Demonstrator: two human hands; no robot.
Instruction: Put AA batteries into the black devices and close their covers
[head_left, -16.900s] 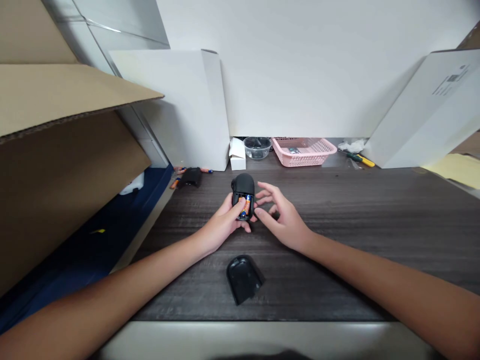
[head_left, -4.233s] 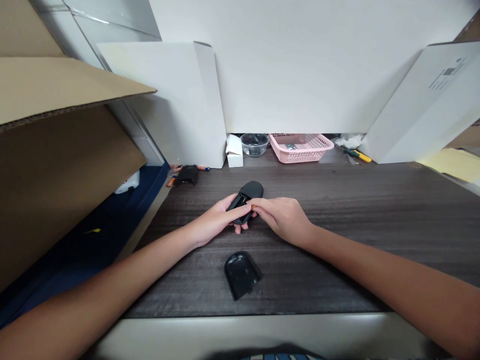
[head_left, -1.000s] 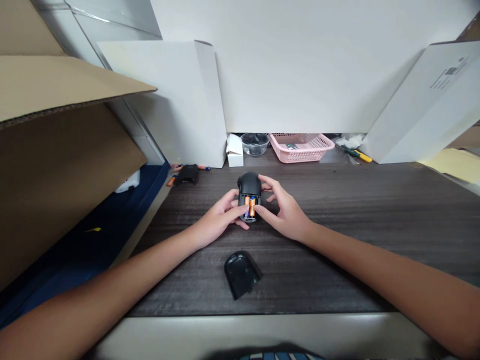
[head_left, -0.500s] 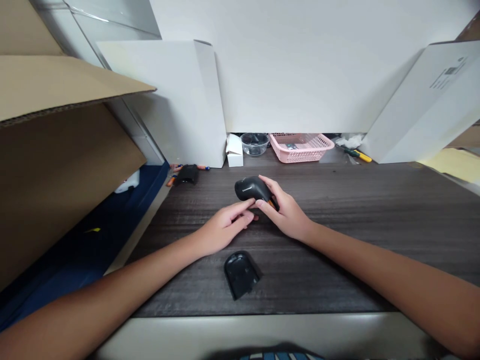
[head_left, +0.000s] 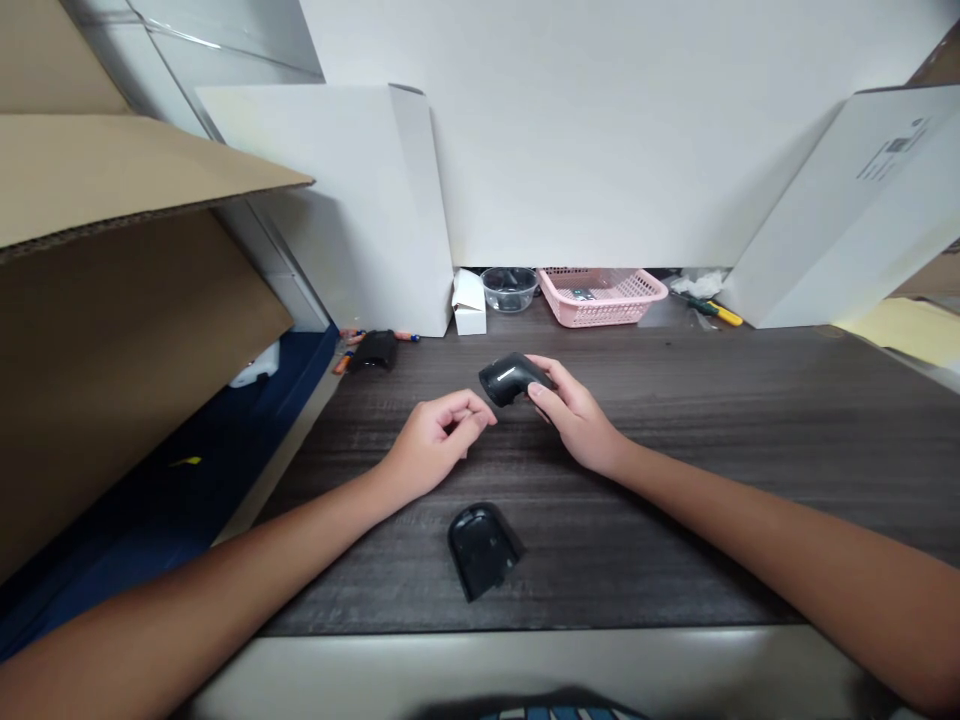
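My right hand [head_left: 574, 410] grips a black handheld barcode scanner [head_left: 510, 379] by its handle, thumb on the near side, and holds it above the dark wood-grain table [head_left: 675, 520]. The scanner's rounded head points left; part of the handle is hidden by my fingers. Just left of the scanner's head is my left hand [head_left: 442, 435], its thumb and fingertips pinched together. Whether something small sits between them cannot be seen. Nearer me, a black U-shaped plastic shell [head_left: 484, 552] lies on the table with its hollow side up.
Along the back stand a small white box [head_left: 470, 305], a clear round tub [head_left: 510, 290] and a pink basket [head_left: 604, 308]. A yellow-handled tool [head_left: 724, 313] lies to their right. A black curved part [head_left: 373, 350] rests at back left. An open cardboard box [head_left: 135, 370] flanks the left.
My left hand has drawn back left, away from the scanner. My right hand has shifted slightly right and turned the scanner, so its orange part no longer shows.
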